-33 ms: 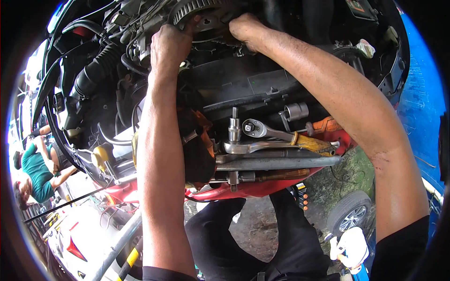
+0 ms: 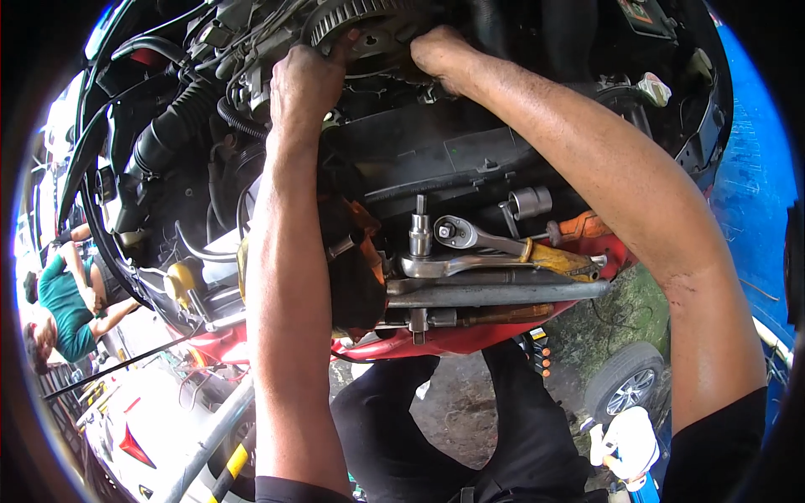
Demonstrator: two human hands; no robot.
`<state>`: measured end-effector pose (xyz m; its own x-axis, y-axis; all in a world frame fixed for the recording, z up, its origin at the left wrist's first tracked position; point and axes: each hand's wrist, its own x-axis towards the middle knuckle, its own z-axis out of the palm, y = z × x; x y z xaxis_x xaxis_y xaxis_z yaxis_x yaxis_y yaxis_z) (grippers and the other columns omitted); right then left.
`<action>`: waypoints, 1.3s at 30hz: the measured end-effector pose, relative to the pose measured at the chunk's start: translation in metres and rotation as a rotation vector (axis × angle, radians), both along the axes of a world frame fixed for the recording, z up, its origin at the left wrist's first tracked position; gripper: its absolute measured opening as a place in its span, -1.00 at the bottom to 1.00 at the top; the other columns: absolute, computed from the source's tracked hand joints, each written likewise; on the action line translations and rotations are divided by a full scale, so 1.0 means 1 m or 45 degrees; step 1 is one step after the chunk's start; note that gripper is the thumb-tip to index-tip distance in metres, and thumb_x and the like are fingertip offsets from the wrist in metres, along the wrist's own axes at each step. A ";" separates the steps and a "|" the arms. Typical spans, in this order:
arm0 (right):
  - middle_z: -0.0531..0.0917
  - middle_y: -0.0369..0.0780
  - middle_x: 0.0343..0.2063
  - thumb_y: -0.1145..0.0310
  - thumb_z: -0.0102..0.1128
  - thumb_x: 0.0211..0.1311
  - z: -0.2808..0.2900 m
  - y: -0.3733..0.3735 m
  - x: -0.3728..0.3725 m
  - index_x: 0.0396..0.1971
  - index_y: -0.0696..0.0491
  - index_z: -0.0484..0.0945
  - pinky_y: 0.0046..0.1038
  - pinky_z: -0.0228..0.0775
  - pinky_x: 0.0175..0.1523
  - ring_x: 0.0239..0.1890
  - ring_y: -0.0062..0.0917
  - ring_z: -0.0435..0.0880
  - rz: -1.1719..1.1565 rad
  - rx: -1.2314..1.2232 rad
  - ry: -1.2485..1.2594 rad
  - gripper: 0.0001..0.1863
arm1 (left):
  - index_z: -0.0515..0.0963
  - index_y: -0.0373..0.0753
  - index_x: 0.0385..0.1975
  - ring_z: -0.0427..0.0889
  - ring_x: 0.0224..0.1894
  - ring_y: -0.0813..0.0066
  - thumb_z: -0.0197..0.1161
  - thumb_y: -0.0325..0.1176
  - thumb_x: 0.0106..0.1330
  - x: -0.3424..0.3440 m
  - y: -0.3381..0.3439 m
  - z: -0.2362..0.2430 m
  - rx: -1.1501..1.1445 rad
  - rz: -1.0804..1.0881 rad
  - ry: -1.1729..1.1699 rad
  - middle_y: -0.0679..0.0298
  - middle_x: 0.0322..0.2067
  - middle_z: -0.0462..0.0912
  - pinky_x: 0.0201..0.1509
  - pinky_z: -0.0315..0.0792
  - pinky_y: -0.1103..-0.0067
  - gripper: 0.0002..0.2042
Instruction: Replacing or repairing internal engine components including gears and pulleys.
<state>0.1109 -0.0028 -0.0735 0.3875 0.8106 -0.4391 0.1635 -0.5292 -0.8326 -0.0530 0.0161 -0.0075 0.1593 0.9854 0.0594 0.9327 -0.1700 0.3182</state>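
A dark toothed pulley (image 2: 362,12) sits in the engine bay at the top of the view. Against its lower left side my left hand (image 2: 307,77) is closed, with the thumb up against the pulley face and the other fingers mostly out of sight. My right hand (image 2: 443,57) is curled to the right of the pulley. Its fingertips are hidden among the engine parts, so what they grip cannot be made out. Below both hands, a ratchet with a yellow handle (image 2: 558,260), a chrome ratchet (image 2: 436,267) and an upright bit socket (image 2: 420,235) lie across the car's front.
Nearby are a large socket (image 2: 530,202), an orange-handled tool (image 2: 580,225), a long steel bar (image 2: 503,292) and a dark orange-edged cloth (image 2: 356,277). A black ribbed hose (image 2: 172,121) runs at left. A wheel (image 2: 625,384) lies on the floor; a person in green (image 2: 67,306) is at far left.
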 end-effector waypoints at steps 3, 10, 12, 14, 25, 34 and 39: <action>0.63 0.03 -0.20 0.47 0.03 0.08 0.005 0.000 -0.002 -0.24 0.33 0.56 -0.33 0.42 -0.09 -0.11 -0.28 0.62 -0.057 -0.090 -0.078 -0.71 | 0.60 -0.51 -0.36 0.58 -0.14 -0.20 0.11 0.27 0.20 0.001 0.000 -0.001 0.020 -0.037 -0.040 -0.29 -0.33 0.59 -0.02 0.45 0.19 -0.28; 0.63 0.04 -0.21 0.46 0.03 0.09 0.009 -0.002 0.000 -0.24 0.33 0.56 -0.30 0.42 -0.10 -0.10 -0.26 0.63 0.026 0.024 -0.164 -0.71 | 0.61 -0.48 -0.35 0.57 -0.13 -0.21 0.08 0.23 0.24 -0.001 0.001 -0.006 -0.004 -0.049 -0.039 -0.27 -0.32 0.60 -0.01 0.44 0.19 -0.32; 0.62 0.04 -0.20 0.47 0.03 0.08 0.012 -0.005 -0.001 -0.22 0.34 0.54 -0.29 0.41 -0.09 -0.10 -0.25 0.62 0.020 0.004 -0.078 -0.70 | 0.60 -0.48 -0.34 0.57 -0.12 -0.22 0.08 0.23 0.24 -0.001 0.003 -0.007 0.016 -0.042 -0.052 -0.27 -0.32 0.59 0.00 0.44 0.19 -0.32; 0.61 0.05 -0.20 0.48 0.02 0.08 0.017 -0.007 -0.001 -0.22 0.35 0.53 -0.29 0.41 -0.09 -0.11 -0.25 0.62 0.031 0.000 -0.108 -0.70 | 0.60 -0.47 -0.32 0.56 -0.12 -0.21 0.09 0.23 0.23 -0.001 0.005 -0.009 -0.021 -0.017 -0.025 -0.27 -0.32 0.59 -0.01 0.44 0.19 -0.33; 0.65 -0.14 -0.35 0.41 0.04 0.13 0.018 -0.017 0.001 -0.28 0.25 0.59 -0.30 0.44 -0.25 -0.34 -0.36 0.65 0.304 -0.063 0.386 -0.75 | 0.61 -0.44 -0.29 0.58 -0.13 -0.18 0.12 0.20 0.23 -0.007 0.003 -0.010 -0.071 0.017 -0.016 -0.22 -0.30 0.61 -0.02 0.46 0.20 -0.36; 0.64 0.10 -0.30 0.17 0.01 0.30 0.102 -0.064 0.018 -0.22 0.20 0.61 -0.20 0.45 -0.03 -0.15 -0.05 0.62 0.968 0.358 -0.590 -0.62 | 0.58 -0.53 -0.34 0.60 -0.17 -0.20 -0.01 0.30 0.25 0.008 0.002 0.010 -0.126 0.000 0.028 -0.29 -0.35 0.60 -0.06 0.45 0.17 -0.24; 0.68 -0.01 -0.39 0.19 0.02 0.32 0.145 -0.109 0.105 -0.28 0.13 0.63 -0.28 0.51 -0.14 -0.29 -0.19 0.70 0.473 0.541 -0.486 -0.68 | 0.60 -0.53 -0.38 0.61 -0.20 -0.21 0.03 0.29 0.24 0.008 -0.002 0.013 -0.128 0.056 -0.092 -0.30 -0.38 0.59 -0.09 0.46 0.17 -0.25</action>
